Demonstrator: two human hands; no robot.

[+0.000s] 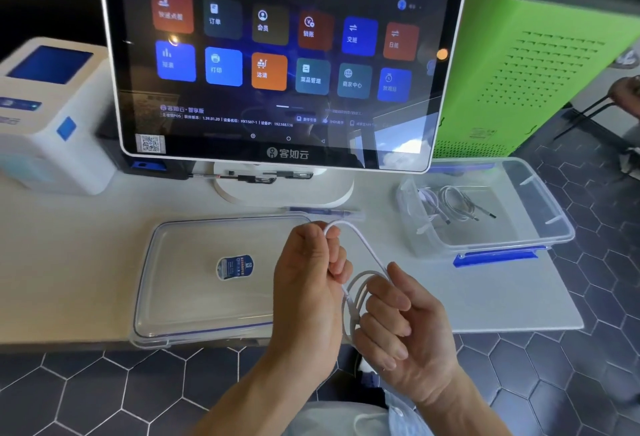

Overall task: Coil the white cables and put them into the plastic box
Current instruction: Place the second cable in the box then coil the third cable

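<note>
Two hands are busy with one white cable (360,252) just above the near edge of the counter (485,304). His right hand (405,328) has its fingers curled through a small bundle of loops, holding the coil together, while his left hand (308,283) pinches the loose run of cable high up, so a single arc swings from the left fingers over and down to the coil.

What matters for the coming move is where the plastic box (540,200) sits: it lies to the far right of the hands, open, its long side running left to right along the counter, with other coiled white cables (450,207) already lying in its bottom. The right hand, which carries the coil, is clearly the nearer one to it. I'd judge a last wrap or two remains before the bundle can go across and down into the box.

Directly under the left hand lies the box's lid (207,279), flat on the counter, and behind it stands the touchscreen terminal (277,54).
</note>
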